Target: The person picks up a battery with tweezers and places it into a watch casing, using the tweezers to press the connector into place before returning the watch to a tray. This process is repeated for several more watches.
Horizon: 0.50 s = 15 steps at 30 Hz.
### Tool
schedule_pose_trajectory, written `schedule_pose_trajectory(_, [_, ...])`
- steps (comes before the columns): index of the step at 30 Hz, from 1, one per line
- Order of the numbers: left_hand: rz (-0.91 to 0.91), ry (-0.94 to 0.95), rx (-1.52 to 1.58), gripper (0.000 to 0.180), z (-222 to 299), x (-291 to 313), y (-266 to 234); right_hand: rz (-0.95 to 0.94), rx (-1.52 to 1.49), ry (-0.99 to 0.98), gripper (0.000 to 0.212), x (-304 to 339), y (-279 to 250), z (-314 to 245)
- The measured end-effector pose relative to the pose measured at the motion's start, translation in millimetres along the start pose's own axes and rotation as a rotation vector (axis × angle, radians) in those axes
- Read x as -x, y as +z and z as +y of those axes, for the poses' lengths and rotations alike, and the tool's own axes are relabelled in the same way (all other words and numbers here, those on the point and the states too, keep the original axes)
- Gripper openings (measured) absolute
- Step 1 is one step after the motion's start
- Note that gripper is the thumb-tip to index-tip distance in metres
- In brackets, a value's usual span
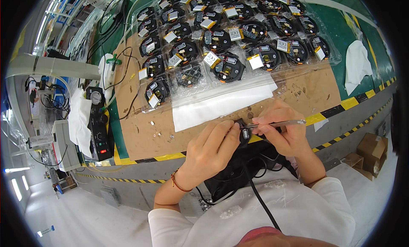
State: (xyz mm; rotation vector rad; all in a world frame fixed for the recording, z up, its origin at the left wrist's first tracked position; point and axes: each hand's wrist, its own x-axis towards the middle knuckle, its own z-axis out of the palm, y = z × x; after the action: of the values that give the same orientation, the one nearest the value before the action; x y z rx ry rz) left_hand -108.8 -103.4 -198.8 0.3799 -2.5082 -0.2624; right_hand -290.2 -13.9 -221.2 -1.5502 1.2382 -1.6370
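Observation:
At the table's front edge, my left hand (213, 147) is closed on a small black electronic unit (244, 135) with a pale label on it. My right hand (283, 130) pinches a pair of metal tweezers (294, 122), whose tip reaches the unit close to my left fingertips. The fingers cover much of the unit, so what the tip touches is hidden. Beyond my hands, clear plastic trays (187, 92) hold several round black circuit assemblies (230, 69), many with a silver flat battery (211, 59) beside or on them.
A white sheet (221, 103) lies on the brown cardboard (145, 138) before the trays. At left stand a black control box (100, 134) and a white cloth (80, 119). Another white cloth (358, 66) lies at right. Yellow-black tape (349, 103) edges the table; cables hang near my lap.

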Motion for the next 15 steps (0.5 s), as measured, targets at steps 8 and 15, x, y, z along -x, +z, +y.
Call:
schedule_pose_trajectory(8, [0.037,0.024,0.002,0.026,-1.4,-0.5,2.1,0.101,-0.066,0.026,0.015,2.3,4.1,1.8])
schedule_pose_trajectory(15, [0.024,-0.006,0.038,0.026,-0.8,-0.9,1.1,-0.025,0.156,-0.094,0.018,-1.3,0.4,1.0])
